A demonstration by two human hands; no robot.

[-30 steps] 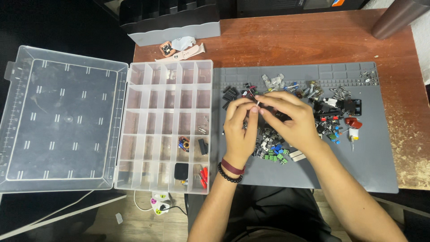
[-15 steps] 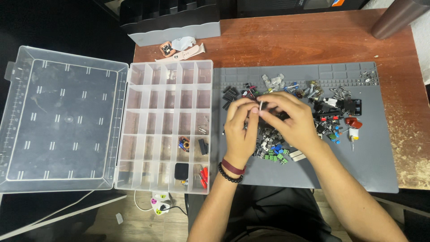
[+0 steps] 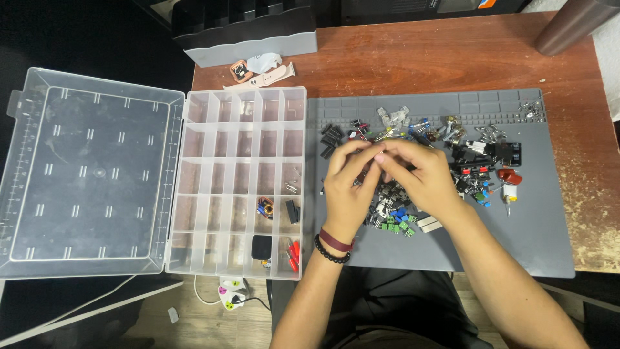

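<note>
Reddish wood table (image 3: pixel 452 58) w/ clear compartment box (image 3: pixel 236 139), lid (image 3: pixel 90 171) flung open to the left. Grey work mat (image 3: pixel 516 239) just right of box, touching it. Grey tray (image 3: pixel 248 42) at far edge, watch (image 3: pixel 258 70) in front of it. Left hand (image 3: pixel 345 194) & right hand (image 3: pixel 423 178) meet over mat centre, fingertips pinched together on sth tiny, too small to ID. Pile of small electronic parts (image 3: pixel 394 216) under & around both hands. Box mostly bare; few bits in lower-right cells.
</note>
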